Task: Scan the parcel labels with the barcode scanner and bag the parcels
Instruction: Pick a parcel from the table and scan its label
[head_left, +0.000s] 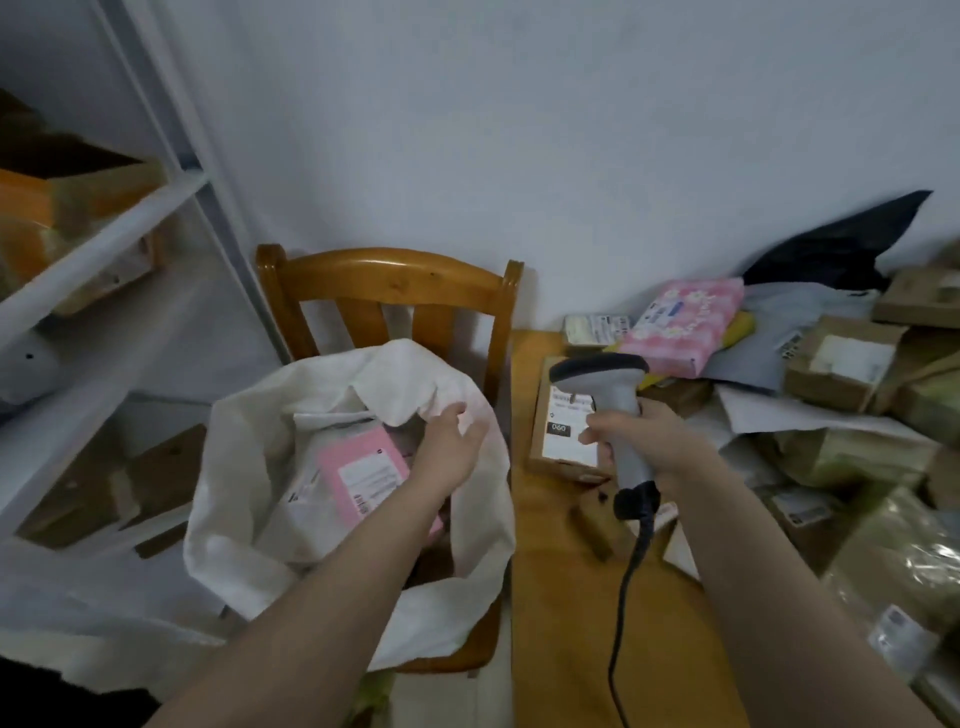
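Observation:
A large white bag (249, 467) stands open on a wooden chair (384, 280). Inside it lies a pink parcel (358, 467) with a white label, on top of white parcels. My left hand (452, 441) hovers over the bag's mouth with relaxed fingers, holding nothing. My right hand (644, 441) grips the handle of a grey barcode scanner (608, 384), whose head points left over a small cardboard box (566, 431) with a white label. That box lies on the yellow table (561, 597) at its left edge.
A heap of parcels covers the table's right side: a pink flowered packet (680, 322), brown boxes (841, 364), grey and black mailers (841, 244). The scanner cable (623, 613) trails toward me. White shelves (93, 244) with boxes stand at the left, a wall behind.

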